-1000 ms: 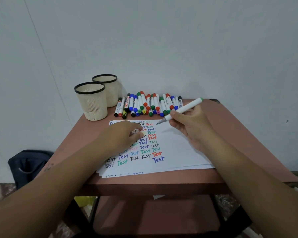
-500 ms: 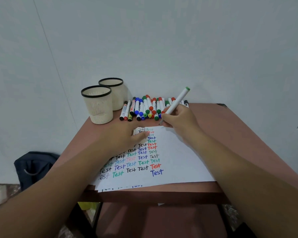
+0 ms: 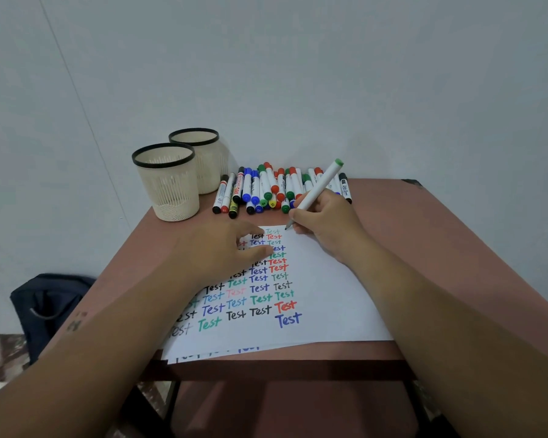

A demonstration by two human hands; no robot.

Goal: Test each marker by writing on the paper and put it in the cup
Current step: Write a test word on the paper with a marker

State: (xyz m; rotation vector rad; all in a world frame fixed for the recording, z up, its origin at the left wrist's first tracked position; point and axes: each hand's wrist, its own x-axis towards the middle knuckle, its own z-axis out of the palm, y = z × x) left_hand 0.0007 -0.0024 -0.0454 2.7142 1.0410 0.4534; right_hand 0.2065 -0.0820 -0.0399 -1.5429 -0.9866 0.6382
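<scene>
Nearest, paper (image 3: 323,298) lay on the desk (image 3: 440,248), its front edge at the desk's front edge, right half blank. Left hand (image 3: 215,251) pressed flat on the paper, fingers loosely spread. Right hand (image 3: 326,219) pinched a green-capped marker (image 3: 317,191), fingers curled, tip at the sheet's top edge. Beyond, marker pile (image 3: 276,189) lay along the wall. Two mesh cups (image 3: 168,181) stood far left; contents not visible.

Reddish-brown table (image 3: 440,235); on it paper sheets (image 3: 329,298), marker pile (image 3: 266,188), two mesh cups (image 3: 168,181).
</scene>
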